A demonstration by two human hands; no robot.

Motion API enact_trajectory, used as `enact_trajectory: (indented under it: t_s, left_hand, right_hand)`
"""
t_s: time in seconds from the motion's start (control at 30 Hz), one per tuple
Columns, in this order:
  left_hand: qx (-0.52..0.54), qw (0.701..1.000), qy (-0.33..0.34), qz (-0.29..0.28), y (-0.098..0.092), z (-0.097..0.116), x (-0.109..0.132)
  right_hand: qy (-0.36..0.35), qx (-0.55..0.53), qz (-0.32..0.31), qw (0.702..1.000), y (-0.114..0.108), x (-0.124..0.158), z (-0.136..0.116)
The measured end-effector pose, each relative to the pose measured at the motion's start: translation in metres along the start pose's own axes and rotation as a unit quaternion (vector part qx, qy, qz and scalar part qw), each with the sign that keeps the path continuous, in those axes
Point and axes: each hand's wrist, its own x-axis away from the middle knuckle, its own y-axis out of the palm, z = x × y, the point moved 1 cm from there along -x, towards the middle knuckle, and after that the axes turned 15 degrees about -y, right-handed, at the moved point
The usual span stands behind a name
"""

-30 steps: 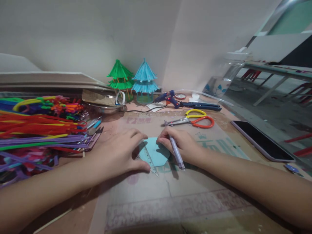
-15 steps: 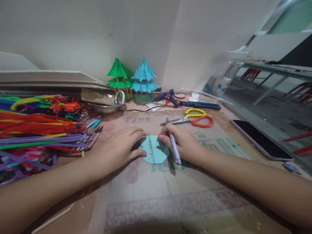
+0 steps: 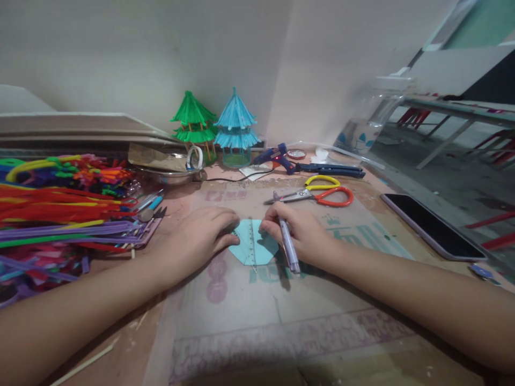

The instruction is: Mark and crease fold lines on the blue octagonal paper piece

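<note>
A light blue eight-sided piece of paper (image 3: 263, 249) lies flat on the covered tabletop between my hands. Across it runs the marked edge of a clear ruler (image 3: 251, 241), nearly upright in view. My left hand (image 3: 211, 230) rests at the paper's left side, fingers bent and thumb down, holding the ruler against it; its fingertips are partly hidden. In my right hand (image 3: 295, 228) is a pale purple pen (image 3: 288, 244), tilted across the fingers. The right thumb and fingertip are pinched close to the paper's upper right edge.
Yellow-and-orange-handled scissors (image 3: 317, 193) lie beyond my right hand, near a blue glue gun (image 3: 277, 156). Green (image 3: 193, 120) and blue (image 3: 235, 120) pagoda models stand by the wall. Pipe cleaners (image 3: 60, 209) crowd the left; a phone (image 3: 432, 228) lies right.
The ruler edge has turned slightly more upright and shifted right across the paper. My left hand and the paper have moved slightly; my right hand keeps its hold on the pen.
</note>
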Motion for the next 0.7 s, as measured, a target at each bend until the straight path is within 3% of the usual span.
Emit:
enact_trajectory:
  t_s: [0.23,0.37,0.5,0.7]
  left_hand:
    - [-0.048,0.996,0.077,0.0,-0.01,0.012,0.029]
    - [-0.138,0.989,0.053,0.004,0.0,0.016,0.044]
    - [-0.196,0.98,0.046,-0.001,0.001,0.016,0.035]
    - [-0.066,0.998,0.016,0.01,-0.007,0.009,0.01]
  right_hand:
    - [0.004,0.007,0.004,1.0,0.001,-0.001,-0.002]
    - [0.008,0.022,0.01,1.0,0.001,-0.002,0.0]
    - [0.008,0.026,0.016,1.0,0.0,-0.001,0.001]
    - [-0.01,0.034,0.019,0.999,0.0,0.001,0.0]
